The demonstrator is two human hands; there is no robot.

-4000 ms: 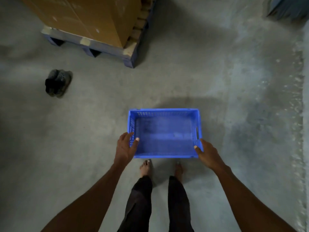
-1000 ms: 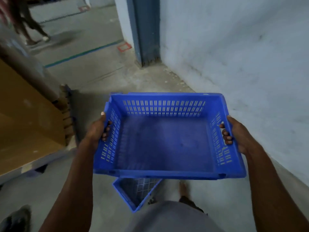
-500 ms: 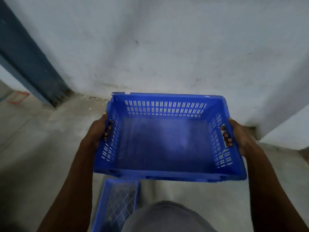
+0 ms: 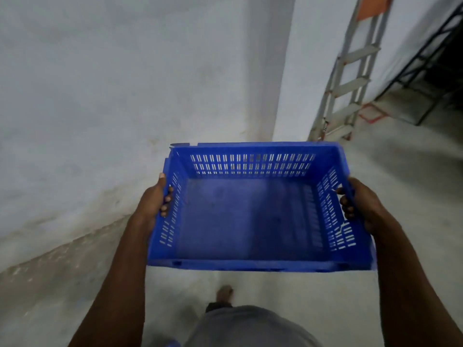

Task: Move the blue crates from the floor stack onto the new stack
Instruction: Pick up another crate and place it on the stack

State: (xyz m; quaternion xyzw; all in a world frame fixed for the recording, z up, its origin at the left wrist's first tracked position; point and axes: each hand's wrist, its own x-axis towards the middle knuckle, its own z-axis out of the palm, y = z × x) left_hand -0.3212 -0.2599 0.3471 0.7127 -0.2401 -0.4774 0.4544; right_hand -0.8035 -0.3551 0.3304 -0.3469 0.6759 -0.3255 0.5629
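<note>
I carry an empty blue crate (image 4: 250, 216) at waist height in front of me, roughly level, with slotted walls. My left hand (image 4: 155, 199) grips its left wall, fingers curled through the handle slot. My right hand (image 4: 360, 204) grips the right wall the same way. No other crate or stack shows in the head view, apart from a small blue sliver at the bottom edge (image 4: 172, 343).
A white wall (image 4: 125, 83) runs close on the left and ahead, with its corner (image 4: 283, 71) just beyond the crate. An aluminium ladder (image 4: 350, 71) leans at the right, and a dark metal rack (image 4: 431, 58) stands farther right. Concrete floor (image 4: 400, 151) lies ahead right; my foot (image 4: 224, 293) is below.
I have kept turning to the right with the crate in both hands. The crate on the floor below has dropped out of view, and the wall corner, ladder and rack have come in.
</note>
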